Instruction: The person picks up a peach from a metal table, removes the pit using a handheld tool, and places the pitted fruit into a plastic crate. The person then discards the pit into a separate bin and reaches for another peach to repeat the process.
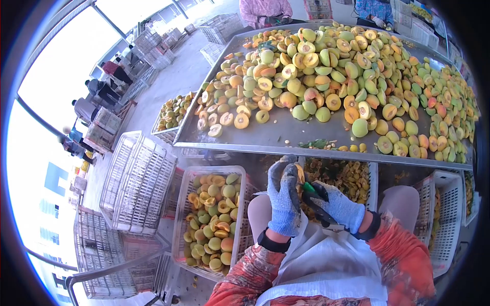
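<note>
My left hand point(284, 196), in a blue and grey work glove, is closed on a yellow-orange peach piece point(299, 174), mostly hidden by the fingers. My right hand point(337, 206), gloved alike, is wrapped around a green-handled tool point(309, 189). The tool's working end meets the peach and is hidden there, so its exact kind does not show. Both hands are close together above my lap, over a white crate point(373, 186) of scraps. Halved peaches point(306, 76) lie heaped on the metal table point(250, 140) in front.
Left of my knees stands a white crate point(182, 214) filled with peach halves. Stacked empty crates point(138, 183) stand further left, near a metal rail point(117, 266). Another crate point(449, 219) is at my right. Two people sit across the table; others work in the left background.
</note>
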A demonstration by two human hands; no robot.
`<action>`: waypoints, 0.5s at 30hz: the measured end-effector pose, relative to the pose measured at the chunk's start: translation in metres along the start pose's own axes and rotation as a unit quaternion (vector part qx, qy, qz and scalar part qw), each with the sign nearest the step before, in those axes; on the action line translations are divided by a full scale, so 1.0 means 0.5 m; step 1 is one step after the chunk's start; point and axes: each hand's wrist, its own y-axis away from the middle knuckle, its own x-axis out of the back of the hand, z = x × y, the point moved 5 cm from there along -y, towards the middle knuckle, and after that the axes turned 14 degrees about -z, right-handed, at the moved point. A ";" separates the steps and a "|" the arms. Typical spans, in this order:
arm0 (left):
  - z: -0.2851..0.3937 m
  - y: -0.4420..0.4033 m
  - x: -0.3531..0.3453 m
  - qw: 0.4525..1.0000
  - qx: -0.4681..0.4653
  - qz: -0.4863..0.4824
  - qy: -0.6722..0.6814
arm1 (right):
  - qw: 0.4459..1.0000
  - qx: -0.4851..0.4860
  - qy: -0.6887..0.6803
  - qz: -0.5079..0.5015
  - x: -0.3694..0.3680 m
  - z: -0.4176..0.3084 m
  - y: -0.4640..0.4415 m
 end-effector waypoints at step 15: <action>0.030 0.016 -0.031 0.997 -0.020 -0.049 0.058 | 0.998 -0.011 -0.057 -0.021 -0.044 0.001 0.030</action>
